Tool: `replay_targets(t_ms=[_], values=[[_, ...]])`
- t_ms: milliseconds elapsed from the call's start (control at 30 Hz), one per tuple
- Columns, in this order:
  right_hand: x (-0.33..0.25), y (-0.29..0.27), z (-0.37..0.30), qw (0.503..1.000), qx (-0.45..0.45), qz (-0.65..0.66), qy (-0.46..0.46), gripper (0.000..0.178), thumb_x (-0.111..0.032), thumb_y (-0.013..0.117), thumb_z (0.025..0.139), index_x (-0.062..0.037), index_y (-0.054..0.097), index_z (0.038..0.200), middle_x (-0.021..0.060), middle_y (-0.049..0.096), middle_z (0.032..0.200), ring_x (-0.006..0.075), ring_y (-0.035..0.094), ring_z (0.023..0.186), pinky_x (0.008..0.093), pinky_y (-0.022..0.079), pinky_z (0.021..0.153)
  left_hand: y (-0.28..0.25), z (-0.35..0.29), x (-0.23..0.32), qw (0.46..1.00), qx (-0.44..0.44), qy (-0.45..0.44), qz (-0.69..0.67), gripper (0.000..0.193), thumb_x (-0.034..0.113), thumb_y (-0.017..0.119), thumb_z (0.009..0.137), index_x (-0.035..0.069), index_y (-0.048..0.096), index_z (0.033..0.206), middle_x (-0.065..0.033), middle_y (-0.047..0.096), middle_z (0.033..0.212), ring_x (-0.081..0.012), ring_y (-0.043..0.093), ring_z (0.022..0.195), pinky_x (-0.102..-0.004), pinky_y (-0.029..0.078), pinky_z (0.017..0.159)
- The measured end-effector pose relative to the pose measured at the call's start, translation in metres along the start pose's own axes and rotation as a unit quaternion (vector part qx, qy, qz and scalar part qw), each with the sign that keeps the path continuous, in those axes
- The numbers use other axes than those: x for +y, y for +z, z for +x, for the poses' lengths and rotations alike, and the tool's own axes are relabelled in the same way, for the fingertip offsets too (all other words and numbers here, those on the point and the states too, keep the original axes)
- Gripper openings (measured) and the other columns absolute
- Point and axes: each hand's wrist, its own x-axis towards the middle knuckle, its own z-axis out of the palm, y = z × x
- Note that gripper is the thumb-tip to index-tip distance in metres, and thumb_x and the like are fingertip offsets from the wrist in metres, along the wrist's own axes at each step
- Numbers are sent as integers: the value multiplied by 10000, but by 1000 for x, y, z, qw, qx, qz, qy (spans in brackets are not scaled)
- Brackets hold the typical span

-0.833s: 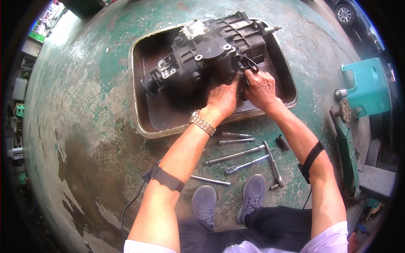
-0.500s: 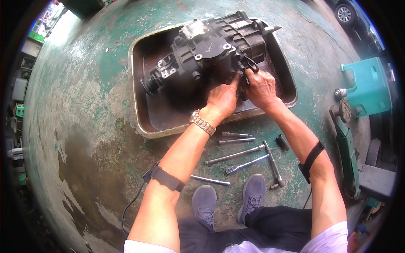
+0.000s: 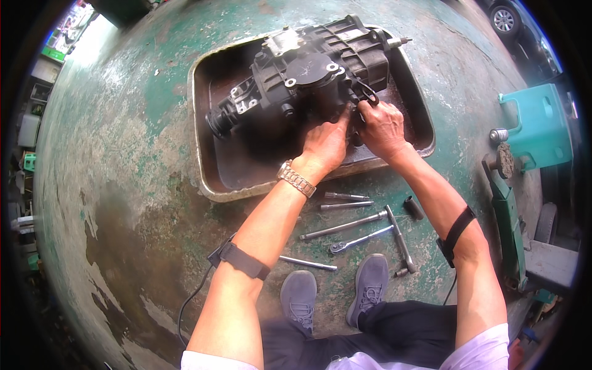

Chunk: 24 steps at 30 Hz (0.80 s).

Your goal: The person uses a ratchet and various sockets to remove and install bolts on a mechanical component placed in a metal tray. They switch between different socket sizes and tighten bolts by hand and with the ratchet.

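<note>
A dark gearbox (image 3: 311, 73) with a round cover lies in a rectangular metal drip pan (image 3: 237, 196). Both hands are at its near right side. My right hand (image 3: 381, 126) is closed around a dark looped piece (image 3: 368, 94), whose end sticks up above the knuckles; its exact kind does not show. Beside it, my left hand (image 3: 327, 140) presses its index finger against the housing, close to the right fingers. The other left fingers are curled under, and whatever they grip is hidden in the shadow.
Between pan and shoes lie a ratchet (image 3: 361, 240), a T-handle wrench (image 3: 401, 240), a loose socket (image 3: 413, 208) and several steel bars. At right stand a turquoise plastic stool (image 3: 539, 126) and a green floor jack (image 3: 507, 213). A car wheel (image 3: 504, 20) shows far right.
</note>
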Motion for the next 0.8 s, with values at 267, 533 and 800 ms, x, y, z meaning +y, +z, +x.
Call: replay_targets(t_ms=[267, 533, 800], values=[[0, -1, 0, 1000, -13, -4, 4, 147, -139, 668, 752, -76, 557, 826, 147, 610, 760, 354, 624, 732, 462, 477, 663, -1, 0, 1, 1000, -2, 2, -3, 733, 62, 525, 834, 98, 257, 1515, -230, 671, 857, -401, 662, 820, -486, 529, 753], [-1, 2, -1, 998, -33, -23, 42, 183, -197, 685, 797, -78, 558, 855, 135, 611, 757, 356, 624, 705, 454, 488, 639, -7, -2, 6, 999, -27, -17, -5, 712, 58, 511, 840, 102, 276, 1511, -228, 676, 893, -394, 666, 849, -479, 532, 785], [1, 2, -4, 998, -44, -30, 43, 219, -202, 710, 782, -76, 575, 900, 128, 637, 752, 338, 645, 710, 443, 500, 622, -6, -3, 6, 1000, 0, -9, 9, 677, 34, 489, 846, 93, 318, 1499, -215, 679, 911, -365, 673, 880, -462, 536, 810]])
